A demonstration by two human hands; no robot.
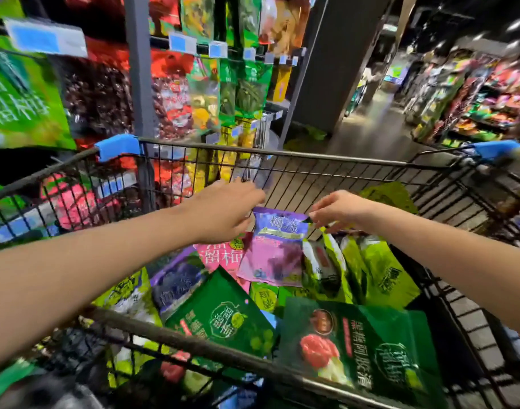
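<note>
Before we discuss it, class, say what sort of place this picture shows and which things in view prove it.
Most likely a supermarket aisle: a wire shopping cart holding the purple packet and other snacks, hanging bags under blue price tags, stocked shelves opposite.

The person is standing in a supermarket, in a snack aisle. A wire shopping cart [282,156] with blue plastic corners [117,147] is taking up the near part, and sealed snack packets [223,314], a purple packet [275,249] among them, are filling it. At the far left, colourful bags [176,95] are hanging in rows on a metal rack, and blue price tags [46,39] are sitting on its rails. At the far right, more shelves of goods [488,95] are lining a shiny floor [367,134].
</note>
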